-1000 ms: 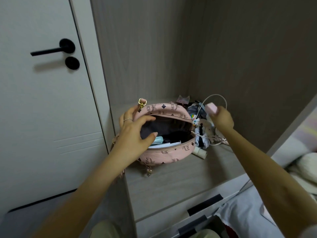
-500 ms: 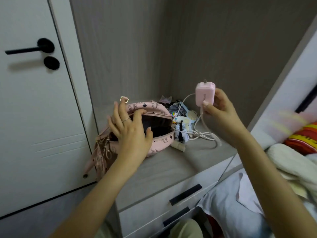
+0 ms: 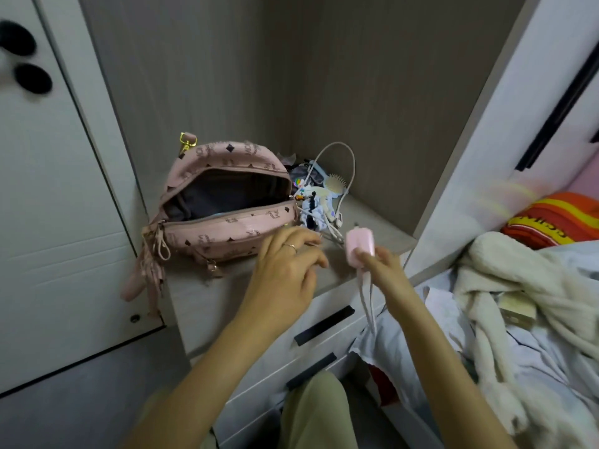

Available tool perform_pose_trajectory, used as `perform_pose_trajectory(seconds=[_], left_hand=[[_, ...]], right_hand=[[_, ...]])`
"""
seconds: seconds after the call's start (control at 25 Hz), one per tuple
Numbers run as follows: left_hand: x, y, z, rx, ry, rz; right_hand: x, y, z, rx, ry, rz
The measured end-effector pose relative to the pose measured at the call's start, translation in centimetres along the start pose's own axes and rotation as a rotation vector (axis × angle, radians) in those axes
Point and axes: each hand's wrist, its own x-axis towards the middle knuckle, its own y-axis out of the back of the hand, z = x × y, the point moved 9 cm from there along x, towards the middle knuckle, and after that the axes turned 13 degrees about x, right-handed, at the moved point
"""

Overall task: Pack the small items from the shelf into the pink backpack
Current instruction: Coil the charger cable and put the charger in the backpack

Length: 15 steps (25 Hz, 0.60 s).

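My right hand (image 3: 385,270) pinches the pink charger (image 3: 359,245); my left hand (image 3: 285,270) hangs loose, seemingly empty. I fear the cable (image 3: 364,294), tangled in clutter (image 3: 316,202) right of the pink backpack (image 3: 227,228), drags items off.

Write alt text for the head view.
A person's right hand holds a pink charger plug, its white cable trailing, just right of an unzipped pink backpack on a shelf. The left hand hovers in front of the backpack; a small hairbrush and other clutter fill the corner.
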Motion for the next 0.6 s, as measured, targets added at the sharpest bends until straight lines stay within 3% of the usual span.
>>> perform_pose_trajectory(seconds=[0.08,0.28,0.44,0.48,0.6], left_hand=[[-1.0,-1.2,-1.0,-0.018,0.033,-0.04],[-2.5,-3.6,-3.3,-0.208,0.209,-0.05],[-5.5,-7.3,-1.1,-0.533,0.443,-0.118],[-6.3,-8.5,-0.5,-0.627,0.511,-0.157],[-8.7,-11.5,1.0,-1.008,0.745,-0.288]], right_hand=[[-0.6,-1.3,1.1,-0.105,0.044,-0.037],[-3.6,-0.1,0.8,0.066,0.13,0.259],[-8.8,-4.1,3.3,0.954,-0.029,0.011],[-9.7,-5.0,4.0,1.066,-0.081,-0.021],[-10.6,-4.9,5.7,0.907,-0.186,-0.041]])
